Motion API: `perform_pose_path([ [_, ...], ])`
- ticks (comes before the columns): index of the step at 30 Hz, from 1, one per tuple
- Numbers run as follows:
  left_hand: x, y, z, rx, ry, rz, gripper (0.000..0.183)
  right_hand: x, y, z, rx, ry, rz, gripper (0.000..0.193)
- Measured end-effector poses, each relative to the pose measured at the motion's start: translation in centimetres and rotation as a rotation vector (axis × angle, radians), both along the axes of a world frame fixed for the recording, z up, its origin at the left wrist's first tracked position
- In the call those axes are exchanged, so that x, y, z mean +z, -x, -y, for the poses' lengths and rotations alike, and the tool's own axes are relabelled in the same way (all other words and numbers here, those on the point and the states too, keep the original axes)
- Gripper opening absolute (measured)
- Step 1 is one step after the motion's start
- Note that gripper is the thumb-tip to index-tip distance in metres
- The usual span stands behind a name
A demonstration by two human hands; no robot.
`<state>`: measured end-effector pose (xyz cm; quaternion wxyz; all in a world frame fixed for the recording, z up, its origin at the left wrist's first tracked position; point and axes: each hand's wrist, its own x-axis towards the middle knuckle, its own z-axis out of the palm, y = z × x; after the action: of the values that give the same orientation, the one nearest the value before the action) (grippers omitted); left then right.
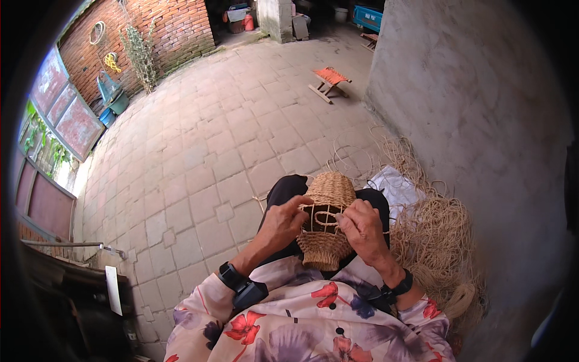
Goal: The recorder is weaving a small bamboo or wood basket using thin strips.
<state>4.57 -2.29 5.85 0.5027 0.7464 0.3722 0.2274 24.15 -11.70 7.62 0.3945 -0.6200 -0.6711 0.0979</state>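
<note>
A woven straw basket (330,188) lies across my lap, with a gap in its middle where bare upright strands span a dark hollow. At the gap's left edge my left hand (288,220) has its fingers curled against the frame, pinching it. My right hand (364,229) is closed on the right side, thumb and forefinger together on a straw cord (325,217) that makes a loop across the gap. The tightly woven narrow end of the basket points toward me. Both wrists wear dark bands.
A large tangled heap of straw cord (437,241) lies on the right beside a white cloth (395,188), along a grey wall (470,90). Ahead on the paved floor (211,145) stands a folding stool (330,78) with an orange seat. A metal gate (66,102) is at the left.
</note>
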Motion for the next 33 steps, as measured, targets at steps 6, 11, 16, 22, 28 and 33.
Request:
perform_pose_path([
  [6, -1.9, -0.9, -0.3, -0.082, -0.056, 0.161, 0.047, -0.8, 1.0, -1.2, -0.038, 0.039, 0.247, 0.019],
  [11, -1.6, -1.1, -0.8, -0.119, 0.020, 0.046, 0.045, -1.3, 1.3, -1.6, -0.019, 0.041, 0.258, 0.018],
  [16, -1.6, 2.7, -1.5, 0.434, -0.333, -0.317, 0.030, -1.1, -1.1, -1.0, -0.125, -0.098, -0.063, 0.021],
  [22, -2.4, 3.8, -1.6, 0.384, -0.854, -0.278, 0.038, -1.9, -4.8, 0.5, -0.247, -0.050, -0.160, 0.015],
  [28, -1.9, 0.9, -0.5, 0.042, -0.788, -0.188, 0.021, -2.6, -4.5, 0.8, -0.201, -0.098, -0.176, 0.007],
  [33, -2.3, 0.0, -0.3, 0.050, -0.832, -0.192, 0.008, -3.8, -5.0, 1.1, -0.221, -0.123, -0.205, 0.004],
])
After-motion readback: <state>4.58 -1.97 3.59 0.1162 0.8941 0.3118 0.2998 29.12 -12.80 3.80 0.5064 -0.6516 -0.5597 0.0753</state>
